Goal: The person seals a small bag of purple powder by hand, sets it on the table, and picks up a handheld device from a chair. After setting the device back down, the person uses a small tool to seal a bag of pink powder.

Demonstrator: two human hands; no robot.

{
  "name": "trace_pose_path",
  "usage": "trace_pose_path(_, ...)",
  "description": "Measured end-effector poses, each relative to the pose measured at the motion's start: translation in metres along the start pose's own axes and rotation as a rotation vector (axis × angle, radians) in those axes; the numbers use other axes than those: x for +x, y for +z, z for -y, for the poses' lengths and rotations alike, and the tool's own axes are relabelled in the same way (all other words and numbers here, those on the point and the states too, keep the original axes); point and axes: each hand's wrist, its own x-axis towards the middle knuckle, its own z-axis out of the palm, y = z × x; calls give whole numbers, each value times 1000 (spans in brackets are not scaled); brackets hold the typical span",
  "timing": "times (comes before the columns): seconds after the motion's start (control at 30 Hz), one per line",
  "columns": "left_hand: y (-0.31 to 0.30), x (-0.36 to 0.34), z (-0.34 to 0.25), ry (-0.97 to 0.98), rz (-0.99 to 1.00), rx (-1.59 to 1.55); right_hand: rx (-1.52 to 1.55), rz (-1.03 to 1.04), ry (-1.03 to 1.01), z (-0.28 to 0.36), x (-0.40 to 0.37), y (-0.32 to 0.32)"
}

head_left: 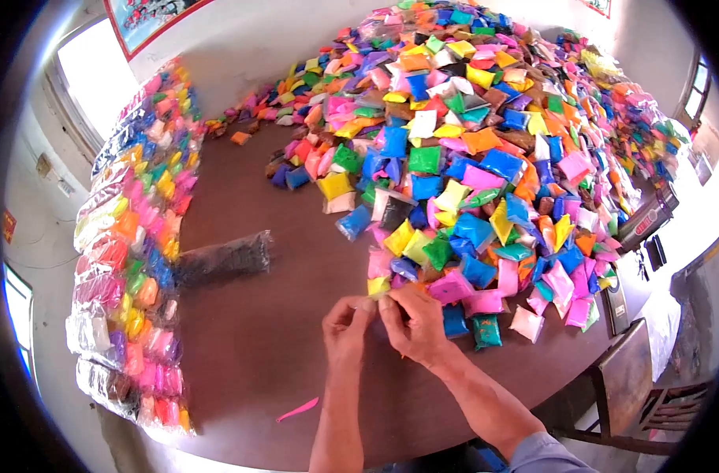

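At seven o'clock of the heap (458, 162) | hold left hand (345, 327) beside right hand (415, 322); cannot tell whether clamped | see yellow packet (378, 284) at their twelve o'clock | may spill pink packets (451, 287) if tugging sharply

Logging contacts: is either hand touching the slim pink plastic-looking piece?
No, the slim pink piece lies on the brown tabletop, apart from the left hand and right hand.
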Motion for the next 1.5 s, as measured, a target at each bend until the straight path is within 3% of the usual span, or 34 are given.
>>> trace_pose_path(0.17, -4, -1, -8, -107, 8, -124, 13, 15, 70, 8, 1, -3)
trace_pose_path(0.6, -2, -2, -6, -70, 67, -157, -17, -22, -4, 3, 0, 1)
trace_pose_path(0.93, 4, -5, -11, -89, 107, -42, 45, -113, 61, 5, 1, -2)
trace_pose_path(1.03, 0, -2, -5, -49, 110, -205, -54, 82, 41, 4, -2, -4)
trace_pose_path(1.33, 1, -5, -1, -61, 129, 52, -4, -71, 127, 3, -1, -2)
trace_pose_path(1.5, 0, -5, -8, -82, 140, -95, 36, 36, 173, 6, -2, -5)
